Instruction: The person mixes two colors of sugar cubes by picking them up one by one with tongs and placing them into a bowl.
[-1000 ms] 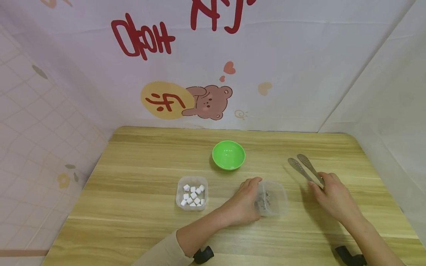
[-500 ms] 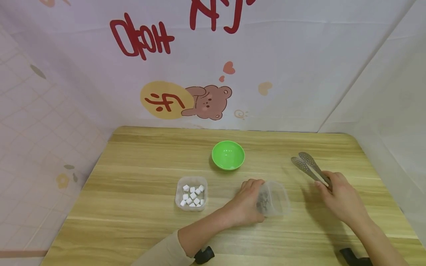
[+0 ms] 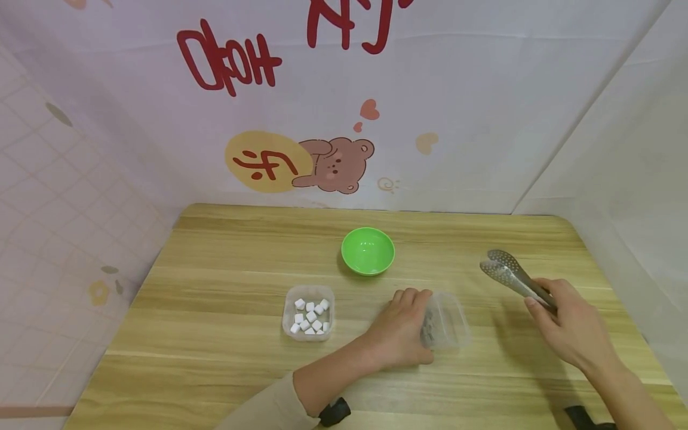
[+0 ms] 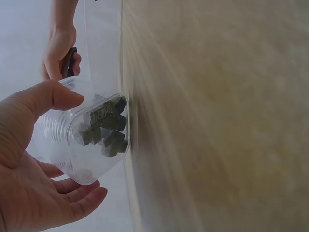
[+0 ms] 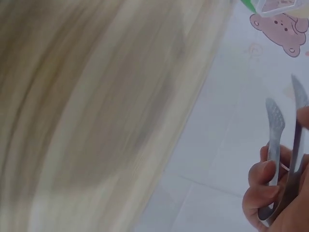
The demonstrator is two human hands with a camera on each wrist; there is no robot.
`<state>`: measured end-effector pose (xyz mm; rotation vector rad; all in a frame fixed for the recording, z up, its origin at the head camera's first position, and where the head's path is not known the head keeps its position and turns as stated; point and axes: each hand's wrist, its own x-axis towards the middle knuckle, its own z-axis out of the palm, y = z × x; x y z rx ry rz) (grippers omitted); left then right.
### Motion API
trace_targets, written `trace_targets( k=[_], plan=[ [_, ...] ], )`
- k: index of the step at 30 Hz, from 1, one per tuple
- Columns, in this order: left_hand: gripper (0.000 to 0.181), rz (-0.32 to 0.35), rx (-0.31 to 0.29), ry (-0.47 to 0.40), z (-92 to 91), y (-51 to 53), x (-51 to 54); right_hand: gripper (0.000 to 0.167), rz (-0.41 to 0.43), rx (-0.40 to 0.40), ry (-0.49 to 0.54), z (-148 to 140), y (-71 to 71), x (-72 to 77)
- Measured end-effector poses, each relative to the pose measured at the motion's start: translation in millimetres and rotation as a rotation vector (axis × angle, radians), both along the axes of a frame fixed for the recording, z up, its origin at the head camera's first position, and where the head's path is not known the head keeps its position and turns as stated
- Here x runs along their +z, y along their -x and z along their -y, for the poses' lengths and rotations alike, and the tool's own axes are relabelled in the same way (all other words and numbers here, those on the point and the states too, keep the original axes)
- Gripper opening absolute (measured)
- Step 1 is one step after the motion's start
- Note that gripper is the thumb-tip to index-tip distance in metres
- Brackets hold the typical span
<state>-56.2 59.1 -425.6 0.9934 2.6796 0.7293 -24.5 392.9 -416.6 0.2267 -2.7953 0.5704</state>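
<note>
My left hand (image 3: 400, 331) grips a clear plastic container (image 3: 448, 322) by its left side, and the container is tilted. Dark grey cubes (image 4: 112, 121) lie gathered inside it in the left wrist view, where thumb and fingers of the left hand (image 4: 38, 159) span its walls. My right hand (image 3: 577, 325) holds metal tongs (image 3: 513, 276) above the table at the right, their perforated tips close to each other in the head view. In the right wrist view the fingers of the right hand (image 5: 285, 193) wrap the tongs (image 5: 275, 140) near the joined end.
A green bowl (image 3: 368, 251) stands toward the back of the wooden table (image 3: 226, 257). Left of my left hand is a clear container (image 3: 287, 316) with several white cubes (image 3: 311, 316). A printed cloth (image 3: 462, 89) hangs behind the table.
My right hand has moved right with the tongs, whose tips have come closer together. The left hand has shifted slightly right with the container, which has tipped over more.
</note>
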Motion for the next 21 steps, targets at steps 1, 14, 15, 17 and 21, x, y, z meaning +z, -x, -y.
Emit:
trace_targets(
  k=[1, 14, 15, 17, 21],
  plan=[
    [0.099, -0.014, 0.002, 0.013, -0.5, -0.1, 0.0, 0.038, -0.008, 0.010, -0.012, -0.5, -0.2, 0.5],
    [0.089, -0.078, -0.005, 0.027, -1.2, 2.2, -0.8, 0.042, -0.128, 0.140, -0.154, -6.8, -2.5, 3.8],
    [0.089, -0.079, -0.006, 0.027, -1.1, 2.4, -0.7, 0.042, -0.149, 0.158, -0.162, -7.2, -2.6, 3.8],
    [0.090, -0.087, -0.011, 0.032, -0.8, 2.9, -0.2, 0.043, -0.196, 0.204, -0.183, -7.9, -1.9, 4.1],
    [0.088, -0.110, -0.037, 0.046, -0.4, 5.1, 2.1, 0.061, -0.273, 0.278, -0.227, -7.6, 0.8, 6.8]
  ],
)
